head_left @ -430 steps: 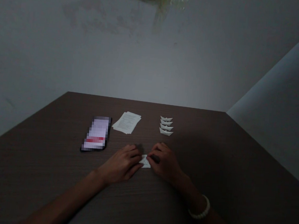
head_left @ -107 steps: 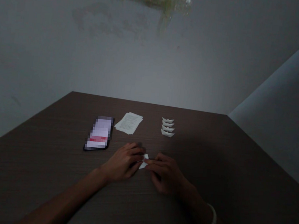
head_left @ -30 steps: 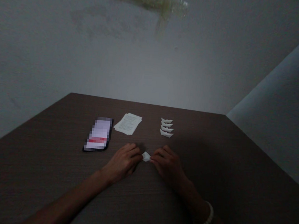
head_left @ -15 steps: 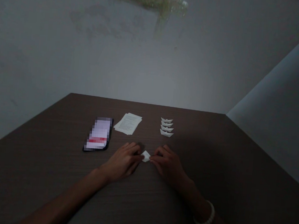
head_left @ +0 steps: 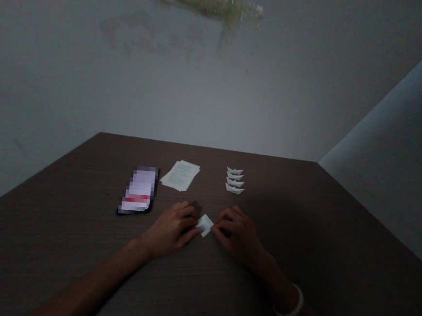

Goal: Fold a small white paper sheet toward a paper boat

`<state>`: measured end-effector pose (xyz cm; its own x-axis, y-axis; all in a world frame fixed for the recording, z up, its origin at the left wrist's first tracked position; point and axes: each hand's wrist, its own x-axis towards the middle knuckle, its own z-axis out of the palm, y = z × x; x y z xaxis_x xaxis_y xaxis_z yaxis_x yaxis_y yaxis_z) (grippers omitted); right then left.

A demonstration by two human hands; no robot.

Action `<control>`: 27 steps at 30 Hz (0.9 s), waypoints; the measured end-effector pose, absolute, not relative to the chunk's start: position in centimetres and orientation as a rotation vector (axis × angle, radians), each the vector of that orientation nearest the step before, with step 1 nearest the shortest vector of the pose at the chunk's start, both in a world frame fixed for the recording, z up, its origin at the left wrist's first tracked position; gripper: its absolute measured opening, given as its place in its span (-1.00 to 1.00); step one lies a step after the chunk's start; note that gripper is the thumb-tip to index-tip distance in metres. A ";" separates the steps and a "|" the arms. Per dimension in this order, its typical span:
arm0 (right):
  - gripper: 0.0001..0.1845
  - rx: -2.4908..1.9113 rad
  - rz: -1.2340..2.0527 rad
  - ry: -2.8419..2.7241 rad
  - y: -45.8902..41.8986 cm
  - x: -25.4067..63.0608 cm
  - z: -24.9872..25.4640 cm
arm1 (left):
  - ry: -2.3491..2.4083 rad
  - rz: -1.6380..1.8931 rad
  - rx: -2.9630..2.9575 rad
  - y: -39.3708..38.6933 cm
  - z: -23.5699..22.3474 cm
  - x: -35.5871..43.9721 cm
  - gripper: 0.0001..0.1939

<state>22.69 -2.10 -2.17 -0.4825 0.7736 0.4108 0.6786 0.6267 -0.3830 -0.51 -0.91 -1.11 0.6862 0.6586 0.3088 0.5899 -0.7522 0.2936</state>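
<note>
A small folded piece of white paper, now diamond-shaped with faint print on it, lies between my two hands just above the tabletop or on it; I cannot tell which. My left hand pinches its left corner between thumb and fingers. At the right corner, my right hand holds it in a pinch as well. Beyond the right hand stand several folded paper boats, lined up in a column. Ahead of the left hand lies a loose stack of printed paper sheets.
A phone with a lit, blurred screen lies left of the sheets. The dark brown table meets a stained grey wall at its far edge. Another wall surface slants down along the right.
The paper between my hands has opened from a smaller, flatter shape into a taller diamond showing print. My left thumb has shifted toward its lower edge.
</note>
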 end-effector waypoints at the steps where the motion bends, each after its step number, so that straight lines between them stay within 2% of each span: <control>1: -0.89 -1.146 0.232 -2.285 -2.1 22.6 -2.2 | 1.029 0.585 2.719 -0.9 -1.1 -0.5 -0.72; 4: -0.93 -1.191 0.250 -2.248 -2.0 22.4 -2.2 | 1.049 0.561 2.707 -0.9 -0.9 -0.2 -0.75; 6: -0.88 -1.206 0.265 -2.222 -2.1 22.2 -2.2 | 1.046 0.552 2.705 -0.9 -0.9 -0.1 -0.79; 11: -0.82 -1.168 0.342 -2.182 -2.2 21.7 -2.0 | 1.056 0.543 2.694 -0.9 -0.8 0.0 -0.61; 15: -0.80 -1.167 0.397 -2.131 -2.2 21.5 -2.1 | 1.023 0.579 2.631 -0.8 -0.8 0.0 -0.69; 20: -0.90 -1.137 0.455 -2.132 -2.0 21.5 -2.4 | 1.007 0.687 2.542 -0.8 -1.0 -0.1 -0.79; 24: -0.91 -1.133 0.447 -2.154 -1.8 21.6 -2.5 | 0.960 0.734 2.529 -0.5 -1.4 -0.3 -0.87; 27: -0.90 -1.127 0.420 -2.172 -1.6 21.6 -2.5 | 0.914 0.760 2.552 -0.1 -1.7 -0.5 -0.86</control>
